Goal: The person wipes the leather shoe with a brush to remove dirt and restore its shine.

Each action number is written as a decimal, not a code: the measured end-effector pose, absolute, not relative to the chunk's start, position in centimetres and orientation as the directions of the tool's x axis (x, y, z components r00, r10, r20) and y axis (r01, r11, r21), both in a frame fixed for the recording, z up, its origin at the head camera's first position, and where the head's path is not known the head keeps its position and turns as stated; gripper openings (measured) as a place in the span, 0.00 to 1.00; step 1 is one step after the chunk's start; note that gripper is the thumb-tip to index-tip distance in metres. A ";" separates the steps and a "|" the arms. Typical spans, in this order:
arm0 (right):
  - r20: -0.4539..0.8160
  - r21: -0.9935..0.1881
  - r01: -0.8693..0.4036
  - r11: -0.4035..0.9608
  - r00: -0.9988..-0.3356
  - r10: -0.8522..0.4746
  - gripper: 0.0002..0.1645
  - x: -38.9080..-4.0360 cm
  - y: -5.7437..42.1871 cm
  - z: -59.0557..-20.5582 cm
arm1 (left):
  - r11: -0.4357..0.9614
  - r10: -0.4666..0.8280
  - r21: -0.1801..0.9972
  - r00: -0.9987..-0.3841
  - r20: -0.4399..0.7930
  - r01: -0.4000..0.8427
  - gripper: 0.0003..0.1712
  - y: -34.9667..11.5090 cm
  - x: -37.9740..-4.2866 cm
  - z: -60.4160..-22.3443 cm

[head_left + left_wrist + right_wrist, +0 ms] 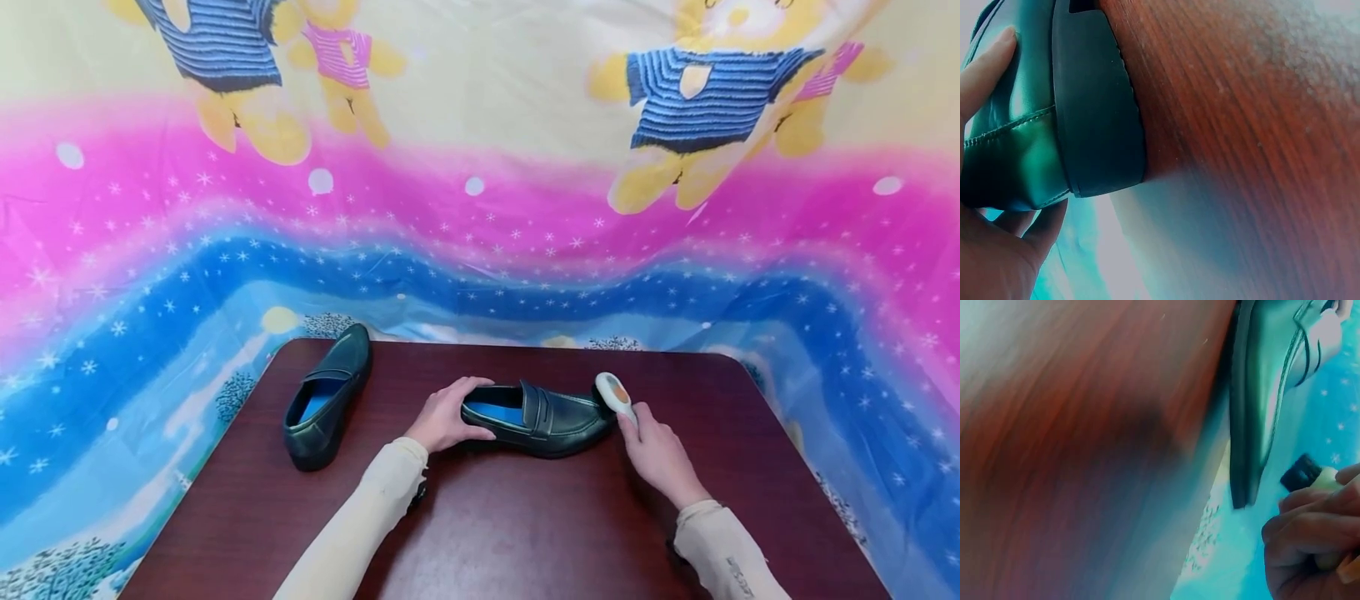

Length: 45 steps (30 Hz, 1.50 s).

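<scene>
Held shoe: the dark loafer (570, 421) lies sideways just right of the head view's centre, below its middle, heel left and toe right; a strap crosses its upper and a blue insole shows in its opening.
Left hand: the left hand (446, 417) grips the loafer's heel end, thumb along the near side and fingers on the far side; the left wrist view shows the heel between them.
Right hand: the right hand (660, 458), right of centre in the lower half, has its fingers curled round a brush.
Brush: the white-handled brush (615, 393) is by the toe; in the right wrist view its dark end is near the toe, with a gap showing between.
Second shoe: the matching loafer (341, 412) stands left of centre on the table, toe pointing up the frame, well apart from both hands.
Table: the reddish-brown table (540, 525) fills the lower middle.
Sleeves: a cream sleeve (360, 508) covers the left forearm; a pale sleeve (720, 542) covers the right.
Backdrop: a cloth (480, 225) with bears, snowflakes and pink and blue bands spans the upper half.
</scene>
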State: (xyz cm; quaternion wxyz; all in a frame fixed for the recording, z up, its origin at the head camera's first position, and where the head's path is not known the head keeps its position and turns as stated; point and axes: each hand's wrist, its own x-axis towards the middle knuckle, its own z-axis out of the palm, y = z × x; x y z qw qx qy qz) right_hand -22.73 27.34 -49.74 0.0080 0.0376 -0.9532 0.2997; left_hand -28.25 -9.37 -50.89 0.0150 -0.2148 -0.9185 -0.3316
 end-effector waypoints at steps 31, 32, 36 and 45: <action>0.029 -0.402 -0.026 0.915 -0.999 -0.016 0.23 -23.3 25.9 -48.6 | 0.681 0.379 0.613 -0.909 0.175 0.402 0.48 -9.3 -28.2 -51.1; 0.035 -0.401 -0.024 0.916 -0.999 -0.011 0.23 -23.4 26.1 -48.5 | 0.683 0.378 0.610 -0.909 0.174 0.401 0.48 -9.3 -28.2 -51.2; 0.049 -0.424 -0.031 0.905 -0.999 -0.011 0.24 -23.5 26.6 -48.0 | 0.688 0.374 0.608 -0.912 0.169 0.395 0.48 -9.5 -28.3 -51.2; -0.123 -0.682 -0.022 0.731 -0.982 -0.144 0.26 -25.0 24.2 -47.2 | 0.686 0.375 0.613 -0.913 0.162 0.391 0.48 -9.4 -28.2 -51.1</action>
